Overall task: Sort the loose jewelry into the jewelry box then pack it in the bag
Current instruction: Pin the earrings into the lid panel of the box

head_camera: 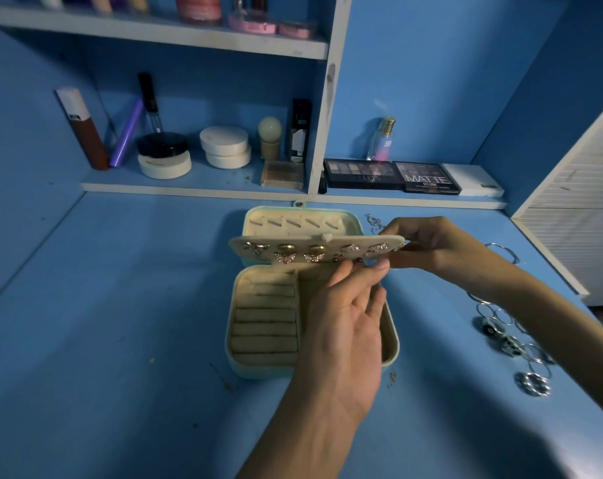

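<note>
Open in the middle of the blue desk (120,305), a mint jewelry box (244,357), lid (293,221) tipped back toward the shelf (189,188); raised between lid and base, a beige earring panel (314,243), roughly level, studded with sparkly earrings (284,255) in a row; left hand (348,316) up from below, thumb and forefinger pinching the panel's lower edge, other fingers loose; right hand (431,247) in from the right, fingers curled round the panel's right end; ring rolls (265,326) bare in the left half of the base, right half hidden under the left hand and wrist. Just beside the lid's right corner, a thin chain (372,221); well to the right on the desk, loose silver rings (531,383) and bangles (500,250), partly crossed by the right forearm; near the box's front right corner, tiny bits (391,376), too small to tell. On the shelf behind: two eyeshadow palettes (362,172), a perfume bottle (381,140), stacked round compacts (225,146), tubes leaning at the left.
</note>
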A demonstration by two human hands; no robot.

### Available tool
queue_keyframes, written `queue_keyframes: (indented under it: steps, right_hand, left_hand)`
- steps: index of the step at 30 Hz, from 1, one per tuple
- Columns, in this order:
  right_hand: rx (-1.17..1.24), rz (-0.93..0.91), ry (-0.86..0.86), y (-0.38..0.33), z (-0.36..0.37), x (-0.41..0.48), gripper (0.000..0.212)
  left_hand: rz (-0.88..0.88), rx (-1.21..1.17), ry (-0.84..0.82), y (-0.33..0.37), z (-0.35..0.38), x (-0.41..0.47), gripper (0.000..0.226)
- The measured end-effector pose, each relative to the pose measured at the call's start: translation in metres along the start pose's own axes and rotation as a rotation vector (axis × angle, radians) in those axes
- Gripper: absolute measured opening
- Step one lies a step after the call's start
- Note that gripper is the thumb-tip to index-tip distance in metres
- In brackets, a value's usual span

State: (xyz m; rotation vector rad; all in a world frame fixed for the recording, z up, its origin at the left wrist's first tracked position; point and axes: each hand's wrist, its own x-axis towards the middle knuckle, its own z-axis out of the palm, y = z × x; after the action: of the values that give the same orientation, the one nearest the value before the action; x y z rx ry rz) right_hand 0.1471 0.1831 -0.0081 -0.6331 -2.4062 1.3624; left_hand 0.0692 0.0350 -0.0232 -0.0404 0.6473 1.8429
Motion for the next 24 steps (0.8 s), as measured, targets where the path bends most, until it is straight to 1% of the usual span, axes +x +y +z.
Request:
queue_keyframes:
  steps: [3, 5, 6, 8, 11, 14, 16, 18, 20, 21, 22, 23, 24]
  right_hand:
    - [0.027, 0.006, 0.012, 0.001, 0.001, 0.001, 0.019]
    - [0.031, 0.016, 0.022, 0.003, 0.001, 0.003, 0.026]
    - [0.043, 0.022, 0.035, 0.004, 0.002, 0.003, 0.025]
    - [0.077, 0.046, 0.065, 0.006, 0.004, 0.005, 0.018]
    - [0.118, 0.071, 0.106, 0.009, 0.007, 0.007, 0.011]
    - [0.142, 0.082, 0.16, 0.012, 0.011, 0.01, 0.006]
    - [0.158, 0.083, 0.185, 0.014, 0.014, 0.012, 0.005]
    - [0.177, 0.084, 0.216, 0.017, 0.016, 0.014, 0.007]
    - [0.186, 0.085, 0.26, 0.019, 0.019, 0.015, 0.01]
    - [0.192, 0.085, 0.274, 0.019, 0.021, 0.015, 0.011]
    - [0.203, 0.084, 0.283, 0.018, 0.023, 0.015, 0.01]
    - [0.218, 0.083, 0.292, 0.018, 0.025, 0.015, 0.01]
    - [0.232, 0.081, 0.306, 0.019, 0.027, 0.014, 0.011]
  left_hand:
    - [-0.003, 0.008, 0.036, 0.001, 0.003, 0.002, 0.053]
    - [-0.001, 0.011, 0.06, 0.002, 0.005, 0.003, 0.048]
    - [-0.001, 0.012, 0.067, 0.003, 0.006, 0.003, 0.046]
    - [-0.01, 0.008, 0.092, 0.003, 0.006, 0.004, 0.044]
    - [-0.04, -0.006, 0.106, 0.005, 0.002, 0.007, 0.035]
    - [-0.057, -0.046, 0.115, 0.01, -0.002, 0.006, 0.038]
    - [-0.037, -0.014, 0.092, 0.014, -0.004, 0.002, 0.04]
    - [0.037, 0.115, 0.03, 0.021, -0.006, -0.002, 0.042]
    - [0.177, 0.318, -0.017, 0.033, -0.009, -0.005, 0.047]
    - [0.271, 0.439, -0.016, 0.041, -0.01, -0.005, 0.044]
    - [0.377, 0.559, 0.0, 0.05, -0.012, -0.004, 0.036]
    - [0.49, 0.67, 0.03, 0.059, -0.015, -0.002, 0.026]
    - [0.603, 0.771, 0.076, 0.069, -0.019, 0.001, 0.022]
